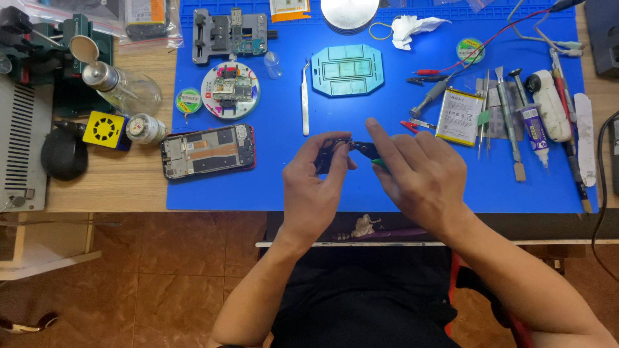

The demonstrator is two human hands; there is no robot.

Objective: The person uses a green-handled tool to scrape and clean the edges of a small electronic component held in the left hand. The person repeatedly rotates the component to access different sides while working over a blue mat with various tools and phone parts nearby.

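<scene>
My left hand (314,180) pinches a small dark part (327,153) between thumb and fingers above the blue work mat (271,187). My right hand (419,171) grips small cutters or pliers with a green handle (369,152), whose dark tip touches that part. An opened phone (207,151) with its back removed lies on the mat to the left of my hands. Steel tweezers (305,100) lie just beyond my left hand.
A round board holder (230,90), a grey clamp jig (227,35) and a teal plate (347,69) sit at the back of the mat. A phone battery (458,116), screwdrivers and a glue tube (534,125) lie right. A glass bottle (126,87) stands left.
</scene>
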